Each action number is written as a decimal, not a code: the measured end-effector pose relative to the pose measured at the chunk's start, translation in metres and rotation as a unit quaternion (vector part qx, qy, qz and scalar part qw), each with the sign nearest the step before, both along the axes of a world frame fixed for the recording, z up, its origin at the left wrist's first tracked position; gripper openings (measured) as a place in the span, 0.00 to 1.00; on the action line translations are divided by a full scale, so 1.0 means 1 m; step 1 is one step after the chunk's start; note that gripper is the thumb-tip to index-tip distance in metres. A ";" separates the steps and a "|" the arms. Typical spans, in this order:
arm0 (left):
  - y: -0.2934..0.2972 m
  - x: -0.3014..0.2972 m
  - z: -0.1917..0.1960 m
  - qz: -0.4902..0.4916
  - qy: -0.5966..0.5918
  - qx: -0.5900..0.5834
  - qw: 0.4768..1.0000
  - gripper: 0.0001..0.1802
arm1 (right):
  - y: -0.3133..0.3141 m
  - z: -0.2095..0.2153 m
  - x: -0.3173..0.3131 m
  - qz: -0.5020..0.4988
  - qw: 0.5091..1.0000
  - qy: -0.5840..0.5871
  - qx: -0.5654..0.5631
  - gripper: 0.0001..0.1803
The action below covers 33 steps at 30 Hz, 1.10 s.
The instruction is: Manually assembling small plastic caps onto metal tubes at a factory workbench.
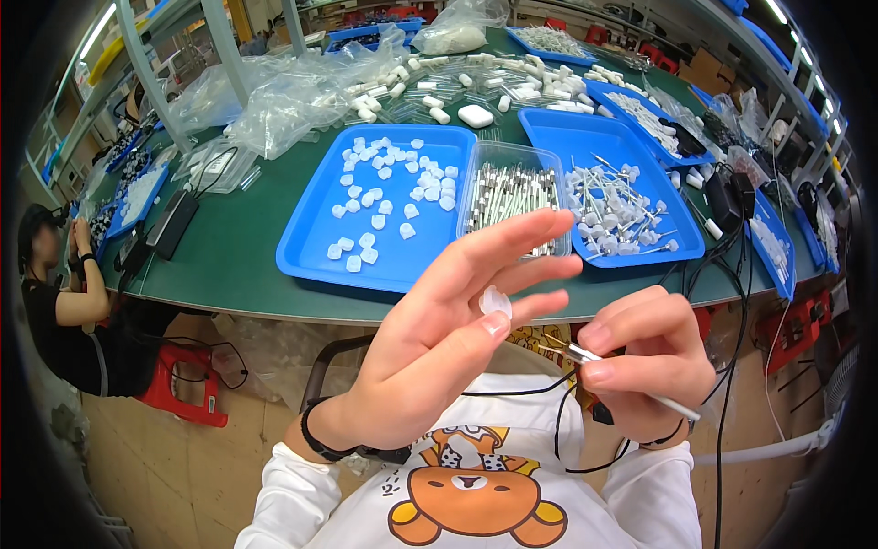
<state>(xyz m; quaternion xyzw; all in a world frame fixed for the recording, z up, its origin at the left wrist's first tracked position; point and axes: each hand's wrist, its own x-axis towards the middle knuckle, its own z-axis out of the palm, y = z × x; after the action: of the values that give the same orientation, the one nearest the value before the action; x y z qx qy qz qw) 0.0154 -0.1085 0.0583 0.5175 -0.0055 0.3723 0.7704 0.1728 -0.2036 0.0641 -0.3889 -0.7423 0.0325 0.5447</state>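
My left hand pinches a small translucent white plastic cap between thumb and finger, its other fingers stretched out. In my right hand, thumb and fingertips grip a thin white rod with a metal collar and fine gold-coloured prongs at its left end. The prongs point toward the cap, a short gap apart from it. Beyond the hands, a clear plastic box holds many similar rods. Loose translucent caps lie in the left blue tray; rods with caps on them are heaped in the right blue tray.
White cylinders and clear tubes cover the back of the green table, beside crumpled plastic bags. Black cables hang at the right edge. Another person sits far left, near a red stool.
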 end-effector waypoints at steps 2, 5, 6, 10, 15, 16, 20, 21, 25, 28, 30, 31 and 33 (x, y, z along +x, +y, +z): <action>-0.001 0.001 -0.001 0.022 -0.005 0.024 0.999 0.32 | 0.001 -0.003 -0.002 -0.034 0.999 -0.025 0.020 0.18; -0.004 0.002 -0.001 0.082 -0.005 0.093 0.992 0.29 | 0.003 -0.004 -0.004 -0.054 0.998 -0.028 0.028 0.17; -0.004 0.002 -0.002 0.089 -0.010 0.118 0.989 0.28 | 0.003 -0.004 -0.004 -0.058 0.998 -0.023 0.027 0.17; -0.002 0.004 -0.009 0.098 -0.023 0.187 0.977 0.26 | 0.008 -0.007 -0.002 -0.029 0.999 -0.008 0.032 0.17; -0.001 0.007 -0.011 0.104 -0.016 0.216 0.971 0.25 | 0.010 -0.007 0.001 -0.009 0.999 -0.025 0.033 0.18; -0.001 0.007 -0.011 0.106 -0.015 0.219 0.970 0.25 | 0.010 -0.007 0.001 -0.007 0.999 -0.023 0.032 0.18; 0.000 0.008 -0.013 0.107 -0.014 0.228 0.968 0.24 | 0.010 -0.008 0.001 0.002 0.999 -0.017 0.028 0.18; 0.001 0.009 -0.013 0.107 -0.014 0.228 0.968 0.24 | 0.010 -0.008 0.001 0.003 0.999 -0.016 0.027 0.18; 0.002 0.009 -0.014 0.103 -0.004 0.236 0.966 0.23 | 0.010 -0.007 0.001 0.003 1.000 -0.013 0.018 0.18; 0.001 0.009 -0.014 0.108 -0.005 0.240 0.965 0.23 | 0.010 -0.007 0.001 0.003 1.000 -0.003 0.014 0.17; 0.000 0.008 -0.013 0.106 -0.005 0.223 0.969 0.23 | 0.009 -0.007 0.001 -0.005 1.000 -0.003 0.010 0.17; 0.000 0.008 -0.012 0.104 -0.004 0.214 0.971 0.23 | 0.010 -0.007 0.001 -0.007 1.000 0.000 0.009 0.17; -0.001 0.007 -0.010 0.105 -0.012 0.199 0.974 0.23 | 0.010 -0.008 0.000 -0.011 1.000 0.004 0.007 0.17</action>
<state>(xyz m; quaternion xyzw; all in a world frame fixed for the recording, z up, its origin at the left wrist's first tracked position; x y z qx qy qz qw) 0.0223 -0.1094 0.0480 0.6539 -0.0344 0.4482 0.6086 0.1729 -0.1939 0.0565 -0.3927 -0.7359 0.0229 0.5512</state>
